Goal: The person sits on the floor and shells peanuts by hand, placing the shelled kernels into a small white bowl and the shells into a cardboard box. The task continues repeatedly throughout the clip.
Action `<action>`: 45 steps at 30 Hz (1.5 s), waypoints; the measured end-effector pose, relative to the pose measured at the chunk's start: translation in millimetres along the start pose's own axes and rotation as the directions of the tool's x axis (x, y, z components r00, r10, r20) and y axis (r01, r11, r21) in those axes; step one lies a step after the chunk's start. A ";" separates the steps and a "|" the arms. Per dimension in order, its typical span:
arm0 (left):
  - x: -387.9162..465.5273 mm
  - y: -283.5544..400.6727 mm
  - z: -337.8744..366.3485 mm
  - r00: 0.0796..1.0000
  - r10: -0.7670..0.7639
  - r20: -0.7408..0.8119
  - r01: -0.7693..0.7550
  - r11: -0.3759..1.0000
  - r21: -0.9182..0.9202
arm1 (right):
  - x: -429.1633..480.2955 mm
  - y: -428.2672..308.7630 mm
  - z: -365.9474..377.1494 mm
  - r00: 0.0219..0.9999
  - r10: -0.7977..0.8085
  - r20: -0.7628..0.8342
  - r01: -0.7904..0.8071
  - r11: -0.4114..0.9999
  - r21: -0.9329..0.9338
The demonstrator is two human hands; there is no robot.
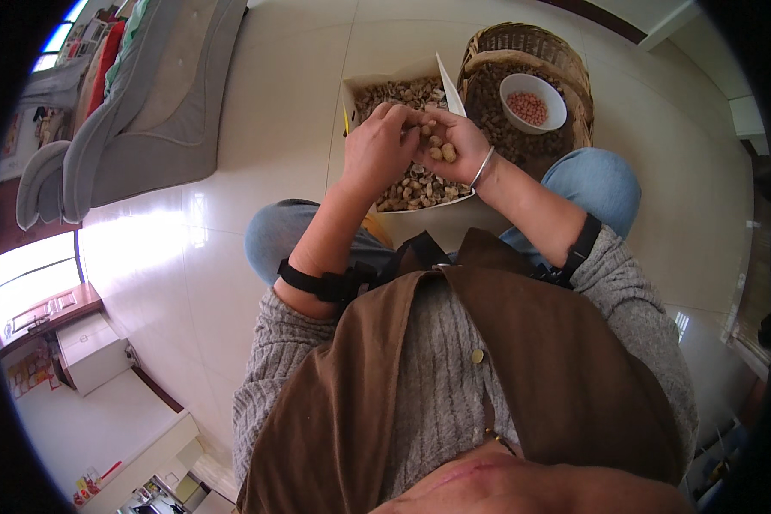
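Note:
My right hand, with a silver bangle at its wrist, is cupped palm up and holds several unshelled peanuts. The curled fingers of my left hand meet the right fingers; what they hold, if anything, is hidden. Both hands are above a white open-topped box, which contains peanut shells. To its right stands a handled wicker basket with unshelled peanuts inside. On those peanuts rests a white bowl containing pink shelled peanut kernels.
My knees in blue jeans flank the near side of the box. A grey upholstered sofa stands on the tiled floor at the left. White cabinet drawers are farther down that side.

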State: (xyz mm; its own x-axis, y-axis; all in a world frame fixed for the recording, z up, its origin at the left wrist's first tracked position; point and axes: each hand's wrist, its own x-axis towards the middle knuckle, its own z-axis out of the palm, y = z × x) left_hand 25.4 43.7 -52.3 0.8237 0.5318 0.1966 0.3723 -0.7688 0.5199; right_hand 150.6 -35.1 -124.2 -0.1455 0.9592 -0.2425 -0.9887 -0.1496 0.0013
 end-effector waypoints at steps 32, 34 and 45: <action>-3.2 -10.3 -10.6 1.000 0.009 -0.015 -0.009 1.000 0.020 | -10.7 -3.2 17.2 0.958 0.042 -0.282 -0.136 0.937 -0.322; -5.8 -7.6 -12.5 0.999 0.030 0.031 -0.031 0.998 0.061 | -11.9 -3.6 18.4 0.954 0.085 -0.286 -0.178 0.932 -0.316; -2.8 -3.4 -13.2 0.989 0.123 -0.082 -0.134 0.978 -0.158 | -17.1 -3.8 23.1 0.977 0.023 -0.213 -0.109 0.908 -0.405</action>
State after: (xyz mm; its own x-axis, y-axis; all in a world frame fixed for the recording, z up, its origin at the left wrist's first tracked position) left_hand 16.1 49.5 -43.6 0.8251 0.4610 0.3265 0.1858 -0.7673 0.6138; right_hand 156.1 -45.4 -97.6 -0.1569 0.8824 -0.4437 -0.8676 -0.3378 -0.3649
